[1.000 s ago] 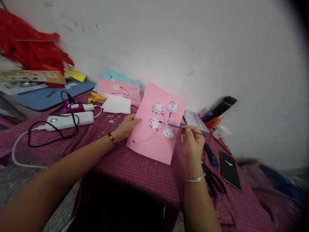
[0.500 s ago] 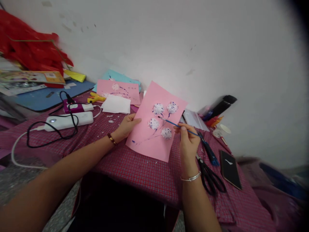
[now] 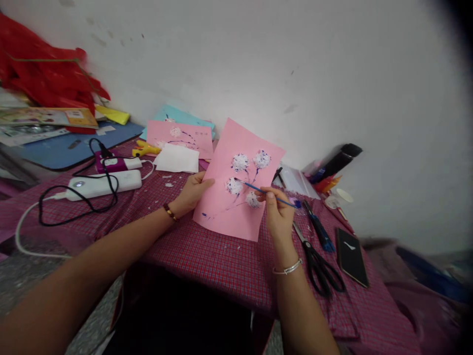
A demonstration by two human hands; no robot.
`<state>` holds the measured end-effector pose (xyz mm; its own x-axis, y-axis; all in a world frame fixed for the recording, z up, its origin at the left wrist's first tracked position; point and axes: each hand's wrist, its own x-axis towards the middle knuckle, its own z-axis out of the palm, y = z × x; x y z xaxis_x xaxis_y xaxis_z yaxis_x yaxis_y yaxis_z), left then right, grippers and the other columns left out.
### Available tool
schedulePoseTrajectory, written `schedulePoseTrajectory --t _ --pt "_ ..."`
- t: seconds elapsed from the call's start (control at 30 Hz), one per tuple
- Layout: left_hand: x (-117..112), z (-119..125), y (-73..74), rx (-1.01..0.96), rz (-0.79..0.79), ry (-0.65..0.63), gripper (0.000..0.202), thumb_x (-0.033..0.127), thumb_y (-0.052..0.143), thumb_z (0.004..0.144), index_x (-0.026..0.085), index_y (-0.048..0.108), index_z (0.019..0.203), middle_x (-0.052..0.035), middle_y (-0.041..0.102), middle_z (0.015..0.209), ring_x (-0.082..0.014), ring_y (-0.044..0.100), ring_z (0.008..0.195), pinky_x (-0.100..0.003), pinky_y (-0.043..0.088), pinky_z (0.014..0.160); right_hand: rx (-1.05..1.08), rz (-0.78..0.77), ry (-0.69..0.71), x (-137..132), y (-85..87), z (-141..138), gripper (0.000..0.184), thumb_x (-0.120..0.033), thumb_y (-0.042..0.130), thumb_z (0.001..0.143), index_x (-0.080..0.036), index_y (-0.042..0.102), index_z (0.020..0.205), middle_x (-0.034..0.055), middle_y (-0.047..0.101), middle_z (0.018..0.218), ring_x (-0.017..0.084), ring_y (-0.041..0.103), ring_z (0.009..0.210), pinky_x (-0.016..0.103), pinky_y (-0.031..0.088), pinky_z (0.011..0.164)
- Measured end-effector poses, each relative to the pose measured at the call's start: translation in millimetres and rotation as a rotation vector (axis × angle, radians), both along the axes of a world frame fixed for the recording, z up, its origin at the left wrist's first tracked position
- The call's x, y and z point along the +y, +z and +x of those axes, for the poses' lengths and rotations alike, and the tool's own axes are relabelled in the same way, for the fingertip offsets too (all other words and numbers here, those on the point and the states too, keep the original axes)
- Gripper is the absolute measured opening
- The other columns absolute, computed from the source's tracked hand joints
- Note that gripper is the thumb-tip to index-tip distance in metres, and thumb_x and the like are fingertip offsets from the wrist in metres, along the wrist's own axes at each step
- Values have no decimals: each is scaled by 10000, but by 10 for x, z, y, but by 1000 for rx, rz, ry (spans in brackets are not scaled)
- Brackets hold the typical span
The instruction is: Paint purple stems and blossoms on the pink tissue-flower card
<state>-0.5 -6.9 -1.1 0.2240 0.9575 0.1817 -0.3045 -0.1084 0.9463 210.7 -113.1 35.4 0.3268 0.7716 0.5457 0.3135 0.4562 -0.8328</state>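
My left hand (image 3: 194, 191) pinches the left edge of a pink sheet of paper (image 3: 221, 148), holding it tilted up from the table. On the sheet are several round white puffs flecked with purple, joined by thin purple painted stems. My right hand (image 3: 278, 209) is closed round a thin blue paintbrush (image 3: 254, 187). Its dark tip is at the upper right of the middle-left puff (image 3: 233, 186); whether it touches I cannot tell. Part of the lower right puff (image 3: 252, 199) is hidden behind my fingers.
Black-handled scissors (image 3: 320, 268), a blue-handled tool (image 3: 320, 234) and a dark phone-like slab (image 3: 352, 256) lie at right. Leftward are a white power strip (image 3: 107, 185) with tangled cables, a yellow tool (image 3: 145, 148), folded white paper (image 3: 177, 158) and another pink picture (image 3: 199, 140).
My right hand has moved left with the paintbrush, bringing its tip from beside the middle-left puff to its upper right edge. The pink sheet has shifted slightly up and left in view.
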Motion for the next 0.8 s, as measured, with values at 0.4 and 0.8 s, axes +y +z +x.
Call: schedulePoseTrajectory --t 0.4,0.8 --pt "1 -3 6 -54 -49 -4 242 260 707 702 132 692 908 -51 709 816 -143 614 659 -273 502 616 54 44 -32 3 12 16 226 -367 516 904 -196 663 899 39 704 783 168 647 718 325 492 699" --pt "59 -13 -19 -172 -150 -7 279 237 722 681 136 676 937 -52 722 828 -147 637 677 -301 536 674 95 50 -35 -15 13 85 205 -332 501 904 -200 641 833 8 658 698 156 618 680 320 477 709"
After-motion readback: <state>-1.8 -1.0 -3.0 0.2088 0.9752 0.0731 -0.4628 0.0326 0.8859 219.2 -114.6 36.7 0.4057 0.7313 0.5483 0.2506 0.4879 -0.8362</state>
